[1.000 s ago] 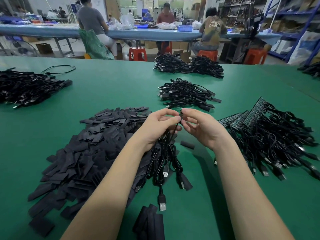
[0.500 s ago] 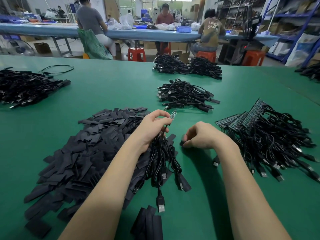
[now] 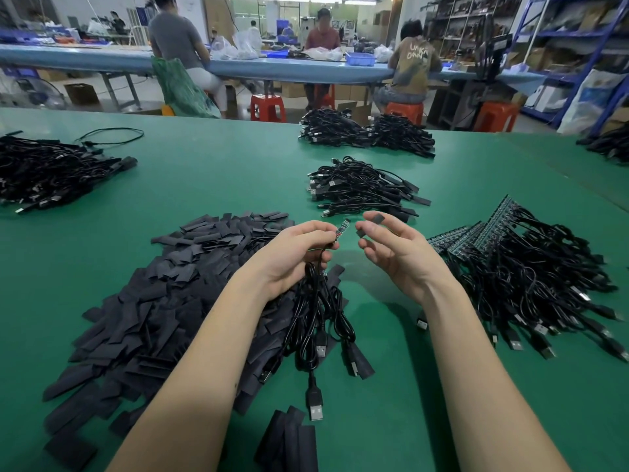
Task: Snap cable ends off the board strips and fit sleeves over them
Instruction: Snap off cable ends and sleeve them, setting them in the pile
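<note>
My left hand pinches a cable just behind its small bare board end, which points right. A bundle of black USB cables hangs from the same hand onto the table. My right hand holds a short black sleeve between thumb and fingers, a small gap to the right of the board end. A big heap of flat black sleeves lies at the left. Board strips with attached cables are piled at the right.
The green table carries finished cable piles in the middle, at the far edge and at the far left. A few sleeves lie near the front edge. People sit at a blue bench behind.
My right hand went down to the table, picked up a sleeve, and has risen with it toward the board end. My left hand has kept hold of the cable and lifted slightly.
</note>
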### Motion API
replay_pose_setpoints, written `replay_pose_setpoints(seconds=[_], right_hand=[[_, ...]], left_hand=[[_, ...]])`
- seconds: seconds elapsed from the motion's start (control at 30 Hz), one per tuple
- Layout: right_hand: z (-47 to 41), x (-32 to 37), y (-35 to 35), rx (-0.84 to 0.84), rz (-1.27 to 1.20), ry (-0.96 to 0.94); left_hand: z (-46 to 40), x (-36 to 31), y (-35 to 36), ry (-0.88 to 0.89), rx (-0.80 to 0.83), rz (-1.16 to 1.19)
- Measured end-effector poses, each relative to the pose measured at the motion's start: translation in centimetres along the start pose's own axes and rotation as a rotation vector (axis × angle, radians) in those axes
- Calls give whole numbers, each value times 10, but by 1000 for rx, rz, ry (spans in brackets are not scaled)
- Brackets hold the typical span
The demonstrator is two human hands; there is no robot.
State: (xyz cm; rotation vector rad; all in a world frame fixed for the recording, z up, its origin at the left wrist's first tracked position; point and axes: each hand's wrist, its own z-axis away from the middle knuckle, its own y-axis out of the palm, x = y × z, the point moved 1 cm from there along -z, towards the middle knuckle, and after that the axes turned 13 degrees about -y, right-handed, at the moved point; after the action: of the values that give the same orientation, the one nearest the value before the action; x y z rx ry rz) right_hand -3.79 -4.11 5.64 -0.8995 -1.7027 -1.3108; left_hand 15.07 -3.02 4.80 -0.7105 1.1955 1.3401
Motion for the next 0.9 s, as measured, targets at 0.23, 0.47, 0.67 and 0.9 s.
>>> replay_pose_setpoints(seconds=[0.23, 0.47, 0.67, 0.9], right_hand=[[-2, -2, 5, -50, -37, -81], [-2, -3, 8, -68, -18, -109], [-2, -6, 6, -90, 55, -129], [-1, -6, 8, -77, 45, -82]], left_hand=[[3, 0, 4, -13, 24, -20], [4, 0, 3, -17, 20, -10], [5, 0, 3, -23, 8, -18], [5, 1, -1, -25, 11, -30]])
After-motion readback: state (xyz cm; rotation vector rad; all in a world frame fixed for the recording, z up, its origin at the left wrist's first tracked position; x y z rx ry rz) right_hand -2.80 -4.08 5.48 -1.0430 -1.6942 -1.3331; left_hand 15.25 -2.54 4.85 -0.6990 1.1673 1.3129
